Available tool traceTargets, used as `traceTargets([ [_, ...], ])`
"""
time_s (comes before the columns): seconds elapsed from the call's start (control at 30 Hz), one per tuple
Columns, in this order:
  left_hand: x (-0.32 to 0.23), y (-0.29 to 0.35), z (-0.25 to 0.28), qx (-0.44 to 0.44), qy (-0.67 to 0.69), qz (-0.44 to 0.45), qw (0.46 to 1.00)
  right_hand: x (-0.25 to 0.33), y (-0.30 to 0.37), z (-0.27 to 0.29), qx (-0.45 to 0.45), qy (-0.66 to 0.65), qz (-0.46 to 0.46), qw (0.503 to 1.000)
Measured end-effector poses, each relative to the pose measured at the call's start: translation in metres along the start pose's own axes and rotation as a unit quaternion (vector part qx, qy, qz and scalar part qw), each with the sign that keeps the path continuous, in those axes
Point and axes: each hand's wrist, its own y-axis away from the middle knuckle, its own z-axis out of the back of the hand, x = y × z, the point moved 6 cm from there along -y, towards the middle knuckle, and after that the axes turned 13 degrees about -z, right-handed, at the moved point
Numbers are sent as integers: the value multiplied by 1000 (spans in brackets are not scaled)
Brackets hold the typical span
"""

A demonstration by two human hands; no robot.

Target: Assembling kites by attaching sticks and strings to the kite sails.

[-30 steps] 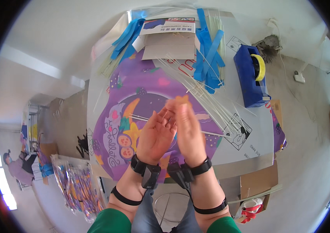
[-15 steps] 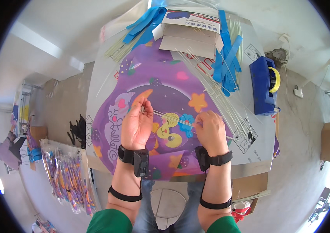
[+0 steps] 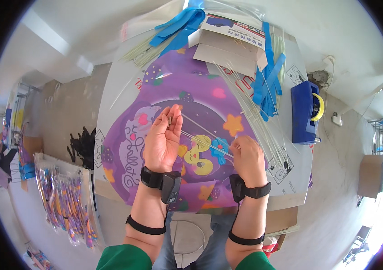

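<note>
A purple printed fabric sheet [image 3: 187, 90], shaped like a kite sail with cartoon figures, stars and a moon, lies over the table. Above its middle, my left hand [image 3: 162, 144] is palm up, fingers curled around small pale pieces [image 3: 170, 121] and the ends of thin whitish rods [image 3: 200, 141]. The rods slant down to the right, one apart from the others. My right hand [image 3: 247, 155], back upward, pinches their other end; its fingertips are partly hidden. Both wrists wear black straps with small boxes.
Loose pale rods [image 3: 250, 108] lie right of the sheet. An opened cardboard box [image 3: 229, 42] stands at the back between blue strips [image 3: 178, 29]. A blue tape dispenser [image 3: 304, 112] sits at the right edge. Bagged colourful pieces [image 3: 63, 198] lie at lower left.
The head view has shifted and tilted slightly. The rods between my hands have fanned apart, and my left fingers have curled in more around the small pieces. My right hand keeps its pinch.
</note>
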Motion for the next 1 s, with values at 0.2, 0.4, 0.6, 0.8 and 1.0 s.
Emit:
traceTargets([
  [0.2,6,-3,7,32,-3,33,999,11,-3,26,-50,-99,-30,993],
  [0.4,8,-3,2,36,13,43,998,24,4,55,-47,-161,-20,986],
  [0.6,8,-2,-9,45,-23,21,998,19,7,62,-40,-157,-21,987],
  [0.8,7,-2,-9,56,-39,-2,998,17,7,62,-49,-154,-21,987],
  [1.0,6,-1,-9,51,-61,-9,997,18,7,63,-54,-151,-18,987],
])
